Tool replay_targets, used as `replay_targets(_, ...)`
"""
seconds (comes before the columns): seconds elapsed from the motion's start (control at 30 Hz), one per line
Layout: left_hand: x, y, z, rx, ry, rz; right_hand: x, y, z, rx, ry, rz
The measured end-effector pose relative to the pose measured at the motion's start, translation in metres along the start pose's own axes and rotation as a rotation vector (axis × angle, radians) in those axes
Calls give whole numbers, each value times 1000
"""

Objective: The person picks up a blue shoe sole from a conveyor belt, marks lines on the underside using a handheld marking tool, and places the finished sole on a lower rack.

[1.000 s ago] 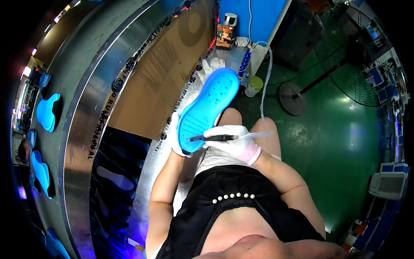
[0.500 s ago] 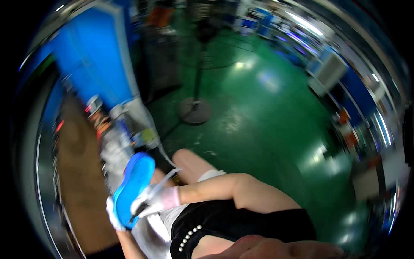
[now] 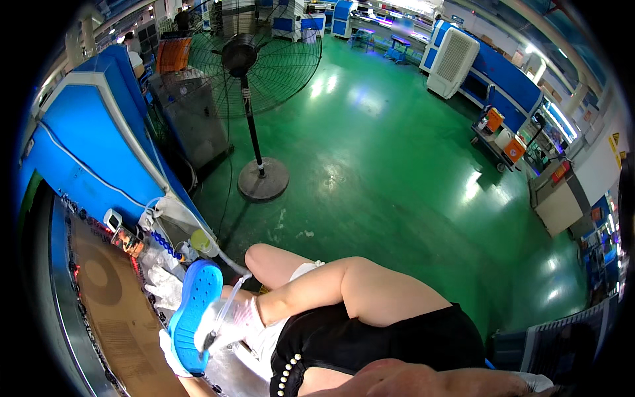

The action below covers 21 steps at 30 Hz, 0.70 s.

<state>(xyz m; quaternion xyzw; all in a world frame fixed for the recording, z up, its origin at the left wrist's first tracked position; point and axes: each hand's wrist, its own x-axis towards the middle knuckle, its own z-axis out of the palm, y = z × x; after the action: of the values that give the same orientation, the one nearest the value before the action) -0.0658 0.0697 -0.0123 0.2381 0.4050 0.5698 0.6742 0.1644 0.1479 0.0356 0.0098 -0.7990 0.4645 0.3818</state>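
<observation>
1. Clamped on the lower left edge of a blue shoe sole (image 3: 197,291), the gloved left hand (image 3: 169,351) holds it beside the lap; the gloved right hand (image 3: 228,324) closes round a dark pen-shaped tool (image 3: 210,341) over it, tip contact unclear.
2. Pedestal fan (image 3: 251,126) beyond.
3. Brown cardboard (image 3: 129,321), left of the sole.
4. Loose white glove (image 3: 164,286), just beside the sole.
5. Yellow-green cup (image 3: 202,240) near the glove.

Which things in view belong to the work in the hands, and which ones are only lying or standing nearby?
In the work:
blue, perforated, shoe-shaped piece, in the white-gloved left hand
slim black tool, in the white-gloved right hand
thin translucent tube, probably

Apparently just nearby:
loose white glove
flat brown cardboard
black wire-caged fan
</observation>
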Motion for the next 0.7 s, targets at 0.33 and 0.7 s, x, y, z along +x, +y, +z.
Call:
replay_targets(0.33, 7, 17, 34, -24, 205, -44, 13, -29, -47, -234, -170, -75)
replay_targets(0.7, -63, 62, 69, 194, 327, -117, 24, -48, -30, -418, -288, -140)
